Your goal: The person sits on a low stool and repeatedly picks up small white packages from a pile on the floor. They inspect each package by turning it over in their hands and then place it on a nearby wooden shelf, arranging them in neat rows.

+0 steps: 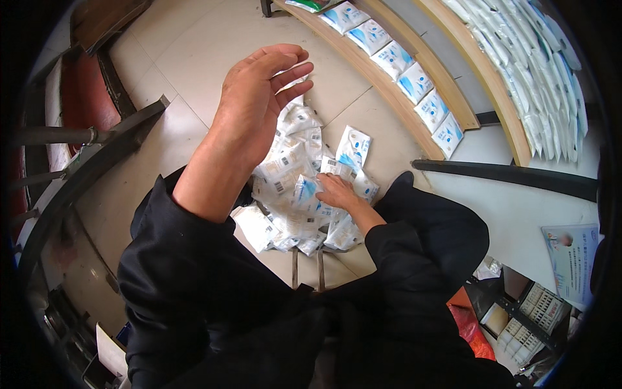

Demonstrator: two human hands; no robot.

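Between my legs lies a heap of small white plastic packets [285,167], some with blue print and some with barcodes showing. My left hand [256,84] is raised above the far left part of the heap, fingers apart and slightly bent, with nothing visible in it. Low on the right side of the heap, my right hand [338,192] has its fingers closed at the near edge of a white packet [337,167]. The fingertips are partly hidden among the packets. Just beyond it lies a blue-and-white packet [354,146].
A wooden shelf [363,58] at the far right carries a row of blue-and-white packets [414,82]. Behind it, another shelf holds densely stacked white packets [531,71]. A dark metal frame [123,123] stands on the left, and a dark bar [505,178] runs along the right.
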